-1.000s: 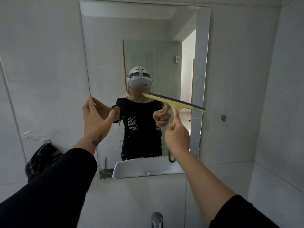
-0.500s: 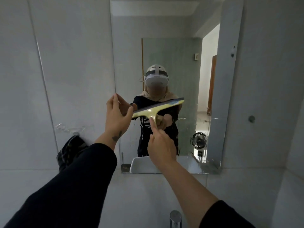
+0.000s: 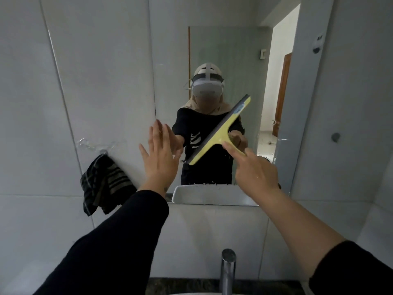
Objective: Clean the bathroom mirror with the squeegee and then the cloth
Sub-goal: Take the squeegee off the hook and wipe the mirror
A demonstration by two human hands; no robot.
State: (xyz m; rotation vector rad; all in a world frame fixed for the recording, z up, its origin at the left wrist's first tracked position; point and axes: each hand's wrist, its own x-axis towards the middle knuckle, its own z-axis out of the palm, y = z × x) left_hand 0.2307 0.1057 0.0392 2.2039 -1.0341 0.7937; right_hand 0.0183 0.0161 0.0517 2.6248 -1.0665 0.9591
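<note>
The wall mirror point(image 3: 238, 50) fills the upper middle of the head view. My right hand point(image 3: 254, 171) grips the handle of a yellow squeegee point(image 3: 219, 132), index finger stretched along it. Its dark blade slants from lower left up to upper right against the glass. My left hand point(image 3: 159, 158) is flat with fingers spread, at the mirror's lower left edge, holding nothing. A dark striped cloth point(image 3: 104, 184) hangs on the tiled wall left of the mirror.
A chrome tap point(image 3: 227, 271) rises at the bottom middle, with the basin rim just below it. A clear wall hook point(image 3: 95, 144) holds the cloth. A small round knob point(image 3: 335, 137) sits on the wall right of the mirror. Grey tiles surround everything.
The squeegee blade has swung from nearly level to a steep slant and shifted right. My left hand has opened flat and moved down. The view has tilted lower and to the left.
</note>
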